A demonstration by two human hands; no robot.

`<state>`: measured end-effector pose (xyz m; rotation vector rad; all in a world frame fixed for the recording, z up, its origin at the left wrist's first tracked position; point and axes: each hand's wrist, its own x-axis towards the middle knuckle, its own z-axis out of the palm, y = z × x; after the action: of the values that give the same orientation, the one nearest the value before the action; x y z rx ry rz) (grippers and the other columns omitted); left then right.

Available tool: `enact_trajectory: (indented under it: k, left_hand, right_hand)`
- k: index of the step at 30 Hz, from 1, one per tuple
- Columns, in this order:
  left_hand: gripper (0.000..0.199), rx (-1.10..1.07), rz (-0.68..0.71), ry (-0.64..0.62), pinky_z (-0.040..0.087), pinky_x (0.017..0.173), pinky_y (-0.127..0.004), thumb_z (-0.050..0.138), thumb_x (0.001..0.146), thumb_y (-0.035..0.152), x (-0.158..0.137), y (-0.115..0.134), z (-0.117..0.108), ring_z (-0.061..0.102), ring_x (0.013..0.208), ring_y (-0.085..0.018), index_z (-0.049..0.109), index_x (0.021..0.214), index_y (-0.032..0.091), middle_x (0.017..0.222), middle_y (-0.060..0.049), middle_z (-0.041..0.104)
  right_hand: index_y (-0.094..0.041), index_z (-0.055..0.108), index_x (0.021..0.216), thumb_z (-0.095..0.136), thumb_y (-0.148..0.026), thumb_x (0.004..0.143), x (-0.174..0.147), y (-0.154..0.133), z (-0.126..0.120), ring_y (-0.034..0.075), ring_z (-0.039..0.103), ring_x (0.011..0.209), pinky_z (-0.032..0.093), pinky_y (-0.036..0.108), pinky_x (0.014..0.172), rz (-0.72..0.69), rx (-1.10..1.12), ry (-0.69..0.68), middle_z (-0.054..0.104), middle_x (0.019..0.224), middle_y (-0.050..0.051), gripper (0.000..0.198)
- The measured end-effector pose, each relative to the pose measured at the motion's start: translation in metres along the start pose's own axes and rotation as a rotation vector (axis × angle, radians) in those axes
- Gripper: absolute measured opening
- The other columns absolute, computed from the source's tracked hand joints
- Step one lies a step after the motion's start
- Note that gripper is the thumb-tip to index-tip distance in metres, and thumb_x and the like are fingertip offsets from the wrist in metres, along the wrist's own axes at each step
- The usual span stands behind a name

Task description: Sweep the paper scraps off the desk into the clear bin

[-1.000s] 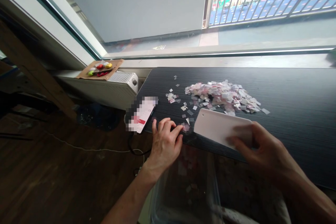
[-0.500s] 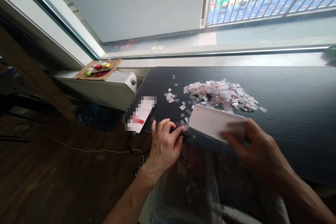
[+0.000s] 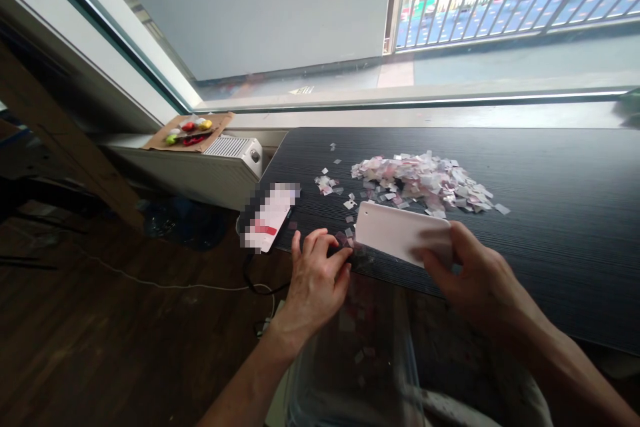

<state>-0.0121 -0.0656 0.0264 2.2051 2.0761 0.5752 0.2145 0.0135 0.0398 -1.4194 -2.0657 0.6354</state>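
Observation:
My right hand grips a flat white plastic scraper by its right end, thumb on the near face. The scraper stands tilted on the dark tabletop, its left end among small pale pink and clear flakes. Beside that end, my left hand rests at the table's front edge with fingers apart and bent, the index fingertip close to the flakes. Behind the scraper lies a heap of similar flakes. Below the edge, a clear plastic bin holds a few more flakes.
A phone with a lit, blurred screen lies at the table's left corner. Left of the table are a white radiator and cardboard with colourful small items. A white cable crosses the floor. The window runs along the back.
The scraper and my right hand have shifted slightly left, toward my left hand and the loose flakes. My left hand has barely moved.

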Motion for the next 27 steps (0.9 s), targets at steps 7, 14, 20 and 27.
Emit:
enact_trajectory:
  k: [7, 14, 20, 27]
  left_hand:
    - [0.024, -0.029, -0.013, -0.002, 0.024, 0.112, -0.066, 0.055, 0.087, 0.015, 0.000, 0.004, -0.003, 0.049, 0.120, -0.028, 0.070, 0.105, 0.022, 0.104, -0.007, 0.060]
    - [0.023, -0.029, -0.018, 0.013, 0.024, 0.112, -0.066, 0.053, 0.089, 0.017, 0.000, 0.004, -0.003, 0.050, 0.122, -0.029, 0.069, 0.105, 0.020, 0.104, -0.008, 0.062]
    - [0.023, -0.022, -0.046, 0.036, 0.024, 0.112, -0.065, 0.054, 0.089, 0.017, -0.002, 0.001, -0.002, 0.050, 0.121, -0.029, 0.068, 0.106, 0.020, 0.103, -0.008, 0.063]
    - [0.023, -0.027, -0.052, 0.036, 0.025, 0.112, -0.065, 0.054, 0.089, 0.016, -0.002, -0.001, -0.003, 0.051, 0.120, -0.029, 0.068, 0.106, 0.020, 0.102, -0.007, 0.063]
  right_hand:
    - [-0.027, 0.058, 0.092, 0.058, -0.037, 0.082, -0.001, 0.000, -0.003, 0.020, 0.065, 0.055, 0.043, 0.027, 0.050, 0.001, -0.029, 0.062, 0.072, 0.071, 0.002, 0.014]
    - [-0.027, 0.059, 0.094, 0.059, -0.035, 0.081, 0.004, -0.006, 0.001, 0.018, 0.060, 0.049, 0.041, 0.026, 0.049, -0.017, -0.053, 0.088, 0.069, 0.067, 0.001, 0.015]
    - [-0.026, 0.059, 0.094, 0.056, -0.033, 0.081, 0.007, -0.013, 0.004, 0.017, 0.059, 0.047, 0.041, 0.025, 0.048, -0.053, -0.010, 0.019, 0.067, 0.062, 0.000, 0.015]
    - [-0.028, 0.059, 0.092, 0.056, -0.036, 0.081, 0.008, -0.001, -0.007, 0.021, 0.066, 0.054, 0.043, 0.028, 0.050, -0.081, -0.085, 0.008, 0.071, 0.067, 0.001, 0.014]
